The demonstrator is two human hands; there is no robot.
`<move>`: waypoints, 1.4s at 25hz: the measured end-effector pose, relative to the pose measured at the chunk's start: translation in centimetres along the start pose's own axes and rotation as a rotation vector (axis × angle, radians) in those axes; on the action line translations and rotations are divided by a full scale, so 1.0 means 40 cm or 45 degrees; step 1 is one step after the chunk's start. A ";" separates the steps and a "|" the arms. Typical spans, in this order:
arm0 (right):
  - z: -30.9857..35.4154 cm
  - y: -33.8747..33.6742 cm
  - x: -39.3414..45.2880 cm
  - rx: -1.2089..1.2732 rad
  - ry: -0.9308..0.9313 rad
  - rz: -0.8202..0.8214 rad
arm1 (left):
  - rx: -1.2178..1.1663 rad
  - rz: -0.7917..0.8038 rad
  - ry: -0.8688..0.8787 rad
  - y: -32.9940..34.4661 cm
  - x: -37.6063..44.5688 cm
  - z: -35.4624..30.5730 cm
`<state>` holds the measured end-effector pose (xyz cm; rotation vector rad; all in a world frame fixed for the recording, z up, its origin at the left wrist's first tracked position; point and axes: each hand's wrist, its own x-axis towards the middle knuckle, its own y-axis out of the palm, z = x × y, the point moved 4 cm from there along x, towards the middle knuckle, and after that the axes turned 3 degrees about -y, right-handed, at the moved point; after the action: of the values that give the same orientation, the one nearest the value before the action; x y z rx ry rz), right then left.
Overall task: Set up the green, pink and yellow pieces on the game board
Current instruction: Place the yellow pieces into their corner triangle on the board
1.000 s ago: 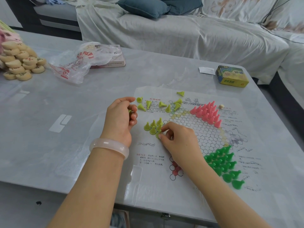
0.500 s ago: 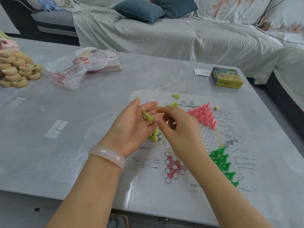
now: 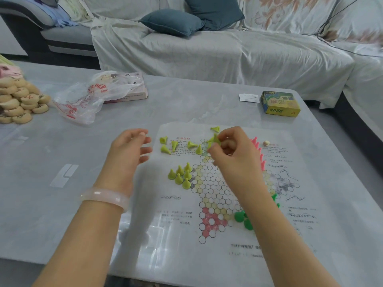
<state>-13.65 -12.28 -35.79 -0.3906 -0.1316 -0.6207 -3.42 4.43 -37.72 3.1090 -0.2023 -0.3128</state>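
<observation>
A paper game board (image 3: pixel 215 189) with a star of circles lies flat on the table. Several yellow-green pieces (image 3: pixel 180 177) stand upright in its left corner, and more yellow-green pieces (image 3: pixel 174 145) lie tipped over near the top left. My right hand (image 3: pixel 232 154) hovers over the board's top, its fingers pinched on a yellow-green piece (image 3: pixel 214 139). My left hand (image 3: pixel 129 150) is off the board's left edge, fingers loosely spread, holding nothing I can see. Pink pieces (image 3: pixel 258 147) peek out behind my right hand. Green pieces (image 3: pixel 243 219) stand by my right forearm.
A yellow-green game box (image 3: pixel 279 104) and a paper slip (image 3: pixel 248 98) sit at the far right. A plastic bag (image 3: pixel 87 98) over a book and a pile of round wooden discs (image 3: pixel 18 104) lie far left. A small die (image 3: pixel 266 143) rests on the board. A sofa stands behind.
My hands have separated: the left one has drawn back to the left, now without a piece. My right hand has moved up to the board's top with a yellow-green piece.
</observation>
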 end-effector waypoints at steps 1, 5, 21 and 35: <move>0.001 -0.016 0.008 0.061 0.034 -0.038 | 0.257 -0.039 0.086 -0.004 0.020 -0.006; 0.003 -0.038 0.011 0.143 0.102 -0.063 | 1.356 0.264 0.310 0.080 0.106 0.013; -0.004 -0.059 0.002 0.094 0.132 -0.055 | 1.609 0.053 0.570 0.090 0.140 0.056; -0.050 -0.007 0.023 -0.267 0.092 -0.040 | -0.959 0.218 -0.624 0.002 -0.026 0.040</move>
<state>-13.07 -13.79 -37.31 -0.5691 -0.0033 -0.6809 -4.75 4.51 -39.08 2.2183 -0.2711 -0.8967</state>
